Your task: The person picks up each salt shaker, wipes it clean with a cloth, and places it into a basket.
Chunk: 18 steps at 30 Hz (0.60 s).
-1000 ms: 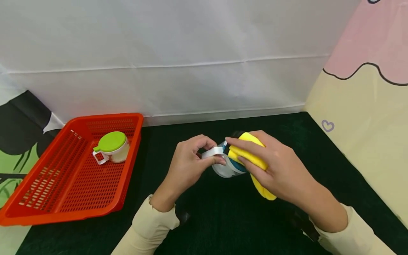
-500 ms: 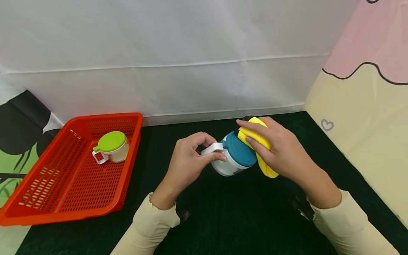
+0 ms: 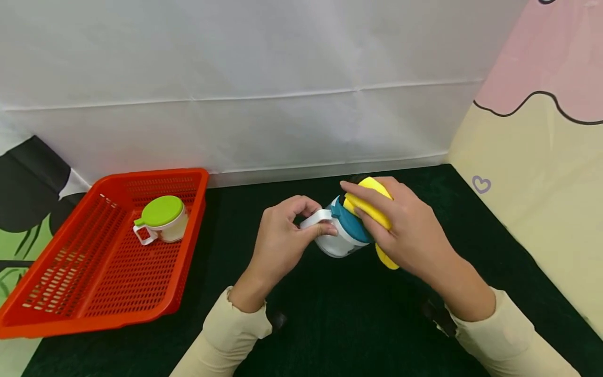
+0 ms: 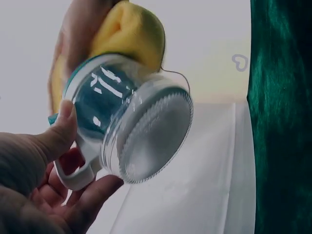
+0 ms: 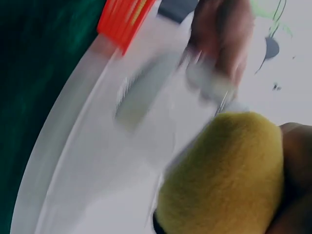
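Observation:
My left hand (image 3: 282, 238) pinches the white handle (image 3: 315, 218) of a clear seasoning jar (image 3: 333, 245) with a teal lid (image 3: 354, 226). The jar is held tilted, its lid toward the right hand. In the left wrist view, the jar's ridged round base (image 4: 157, 139) faces the camera. My right hand (image 3: 414, 228) holds a folded yellow cloth (image 3: 369, 208) against the lid, covering part of it. One end of the cloth hangs below the fingers. Close up in the right wrist view, the yellow cloth (image 5: 224, 175) hides most of the jar.
At the left stands a red perforated plastic basket (image 3: 124, 280). A similar jar with a green lid (image 3: 162, 211) sits inside it. Dark green cloth (image 3: 325, 319) covers the table. A white sheet (image 3: 282, 131) hangs behind, and a printed cream-and-pink panel (image 3: 532, 183) borders the right side.
The right hand with the yellow cloth moved up and right, baring more of the teal lid, then came back left onto it. The left hand keeps its hold on the jar's handle.

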### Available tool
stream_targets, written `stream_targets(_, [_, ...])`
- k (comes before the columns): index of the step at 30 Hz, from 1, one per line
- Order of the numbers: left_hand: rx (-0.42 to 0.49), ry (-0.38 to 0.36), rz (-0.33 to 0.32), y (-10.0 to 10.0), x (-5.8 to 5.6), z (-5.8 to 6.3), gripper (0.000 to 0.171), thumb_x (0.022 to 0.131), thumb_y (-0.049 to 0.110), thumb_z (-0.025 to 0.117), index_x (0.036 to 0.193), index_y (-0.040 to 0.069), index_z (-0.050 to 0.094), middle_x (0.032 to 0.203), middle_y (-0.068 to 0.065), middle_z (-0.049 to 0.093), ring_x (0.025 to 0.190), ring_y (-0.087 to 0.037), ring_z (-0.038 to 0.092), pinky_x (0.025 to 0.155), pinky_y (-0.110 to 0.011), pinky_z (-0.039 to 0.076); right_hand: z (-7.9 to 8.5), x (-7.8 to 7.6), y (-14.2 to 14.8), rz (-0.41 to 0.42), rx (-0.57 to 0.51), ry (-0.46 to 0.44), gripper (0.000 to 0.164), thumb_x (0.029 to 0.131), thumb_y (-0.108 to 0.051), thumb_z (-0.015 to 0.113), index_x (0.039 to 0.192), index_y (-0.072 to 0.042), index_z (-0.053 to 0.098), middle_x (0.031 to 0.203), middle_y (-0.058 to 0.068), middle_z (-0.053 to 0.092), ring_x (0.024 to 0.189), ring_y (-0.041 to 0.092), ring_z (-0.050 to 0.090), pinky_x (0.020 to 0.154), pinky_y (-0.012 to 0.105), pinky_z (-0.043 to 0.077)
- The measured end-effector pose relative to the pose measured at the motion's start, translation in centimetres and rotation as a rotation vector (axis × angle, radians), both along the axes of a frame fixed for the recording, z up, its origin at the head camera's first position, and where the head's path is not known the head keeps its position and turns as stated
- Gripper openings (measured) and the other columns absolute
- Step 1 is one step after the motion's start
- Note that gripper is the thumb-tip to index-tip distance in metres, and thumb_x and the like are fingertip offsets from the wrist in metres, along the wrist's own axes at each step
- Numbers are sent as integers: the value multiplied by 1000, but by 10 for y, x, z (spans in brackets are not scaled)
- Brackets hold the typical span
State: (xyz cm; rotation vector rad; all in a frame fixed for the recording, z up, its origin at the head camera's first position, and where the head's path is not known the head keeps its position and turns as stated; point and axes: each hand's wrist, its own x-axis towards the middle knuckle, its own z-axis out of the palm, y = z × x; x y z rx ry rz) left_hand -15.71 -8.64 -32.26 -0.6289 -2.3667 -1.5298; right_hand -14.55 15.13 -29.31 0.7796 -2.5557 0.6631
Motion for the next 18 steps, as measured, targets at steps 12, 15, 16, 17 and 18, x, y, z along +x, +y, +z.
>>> stream_targets(12, [8, 3, -37, -4, -2, -1, 23, 80, 16, 90, 94, 13, 72, 92, 5, 69, 85, -16, 59, 71, -39, 57, -10, -20, 23, 110, -159, -89, 44, 102, -17, 65, 145, -27, 61, 125, 5, 59, 94, 17, 54, 73, 38, 54])
stream_targets(15, [-36, 60, -27, 2, -1, -3, 23, 80, 19, 90, 93, 13, 72, 91, 7, 67, 81, -13, 58, 67, -35, 56, 1, -13, 7, 24, -70, -111, 44, 104, -23, 63, 147, -31, 58, 126, 8, 58, 96, 22, 54, 75, 44, 55])
stream_targets(16, [-49, 74, -6, 4, 0, -4, 23, 80, 21, 90, 93, 14, 72, 91, 7, 67, 80, -12, 58, 66, -34, 56, 3, -9, 1, 3, -37, -90, 45, 103, -24, 64, 147, -32, 57, 129, 9, 57, 99, 24, 54, 77, 45, 55])
stream_targets(17, [-54, 83, 16, 5, 0, -4, 24, 80, 22, 90, 93, 13, 72, 90, 7, 67, 80, -11, 58, 67, -32, 56, 3, -4, -4, -9, -14, -59, 46, 102, -25, 65, 147, -33, 57, 130, 9, 57, 101, 25, 54, 78, 46, 56])
stream_targets(18, [-55, 87, 39, 5, 0, -3, 24, 79, 22, 90, 93, 13, 72, 89, 7, 67, 80, -11, 59, 68, -31, 57, 1, 1, -8, -10, -5, -24, 48, 101, -25, 67, 147, -33, 57, 131, 10, 57, 102, 26, 54, 79, 46, 56])
